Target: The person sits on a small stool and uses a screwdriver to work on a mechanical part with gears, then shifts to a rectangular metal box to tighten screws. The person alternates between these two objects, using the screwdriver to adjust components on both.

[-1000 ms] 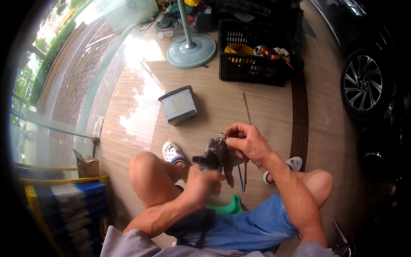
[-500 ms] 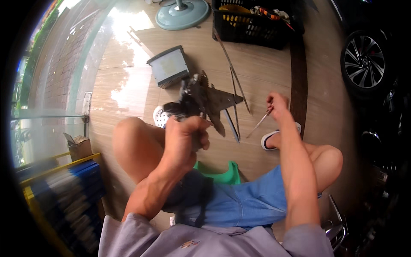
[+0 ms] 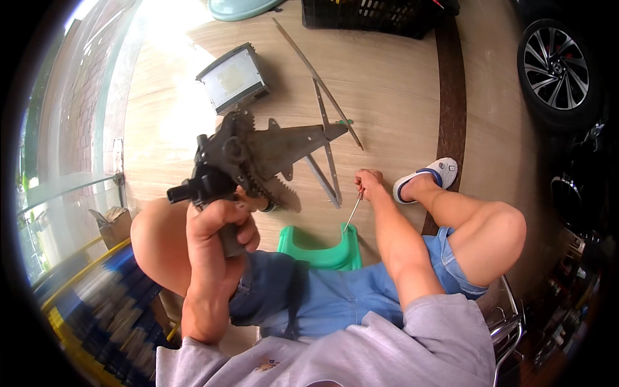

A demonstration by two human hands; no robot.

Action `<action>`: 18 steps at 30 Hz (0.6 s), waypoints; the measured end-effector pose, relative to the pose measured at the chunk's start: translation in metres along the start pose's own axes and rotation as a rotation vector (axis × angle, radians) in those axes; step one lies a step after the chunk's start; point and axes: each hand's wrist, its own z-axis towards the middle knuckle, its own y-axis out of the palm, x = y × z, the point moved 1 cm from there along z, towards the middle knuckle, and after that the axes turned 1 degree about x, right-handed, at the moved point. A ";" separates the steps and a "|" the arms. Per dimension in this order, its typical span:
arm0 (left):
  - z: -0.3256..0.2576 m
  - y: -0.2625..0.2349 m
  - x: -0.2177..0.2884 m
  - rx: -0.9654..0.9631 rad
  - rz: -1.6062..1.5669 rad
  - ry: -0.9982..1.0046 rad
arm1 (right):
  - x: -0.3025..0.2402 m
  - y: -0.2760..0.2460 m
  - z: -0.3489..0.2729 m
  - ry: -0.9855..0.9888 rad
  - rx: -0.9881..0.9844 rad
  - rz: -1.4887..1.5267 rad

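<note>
My left hand (image 3: 222, 226) is wrapped round the black motor (image 3: 216, 184) of a window regulator, raised in front of my left knee. A toothed metal sector and a tapering arm plate (image 3: 287, 149) reach rightward from the motor. Long thin metal arms (image 3: 327, 138) cross beyond it, part of the same mechanism as far as I can see. My right hand (image 3: 368, 182), over the floor by my right foot, is closed on a thin screwdriver (image 3: 352, 214). The screwdriver's shaft slants down toward a green plastic stool (image 3: 351, 248) between my legs; whether its tip touches the stool I cannot tell.
A grey box-shaped device (image 3: 233, 80) lies on the tiled floor ahead. Farther off stand a black plastic crate (image 3: 367, 19) and a pale blue round base (image 3: 242, 6). A car wheel (image 3: 556, 68) is at the right, a rack of blue boxes (image 3: 97, 303) at the left.
My left hand has moved left and toward me, turning the regulator to show more of it. The right hand has come left and nearer, bringing the screwdriver tip close to the stool.
</note>
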 end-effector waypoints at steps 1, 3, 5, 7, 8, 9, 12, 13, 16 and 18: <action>0.000 -0.002 -0.001 0.008 0.011 -0.005 | -0.003 0.002 -0.002 0.013 -0.005 0.004; 0.001 -0.004 -0.004 0.061 0.018 0.012 | -0.007 -0.003 0.000 0.061 0.024 0.027; 0.003 -0.004 -0.005 0.088 -0.014 0.003 | -0.009 -0.011 0.005 0.044 0.052 0.002; 0.004 -0.001 -0.005 0.106 -0.060 -0.003 | -0.017 -0.028 0.016 0.024 0.087 -0.035; 0.004 0.003 -0.004 0.062 -0.016 0.012 | -0.028 -0.040 0.020 0.017 0.099 -0.036; 0.004 0.005 -0.003 0.022 0.025 0.032 | -0.043 -0.050 0.022 0.001 0.143 -0.011; 0.002 0.002 -0.004 -0.028 0.027 0.028 | -0.126 -0.069 -0.007 -0.139 0.230 0.070; 0.000 -0.001 -0.002 -0.069 0.007 0.032 | -0.163 -0.069 -0.027 -0.263 0.225 0.045; -0.006 -0.009 -0.001 -0.061 0.073 0.047 | -0.272 -0.037 -0.153 -0.539 0.238 -0.513; -0.006 -0.005 -0.002 -0.069 0.107 0.065 | -0.313 -0.024 -0.213 -0.891 0.105 -0.697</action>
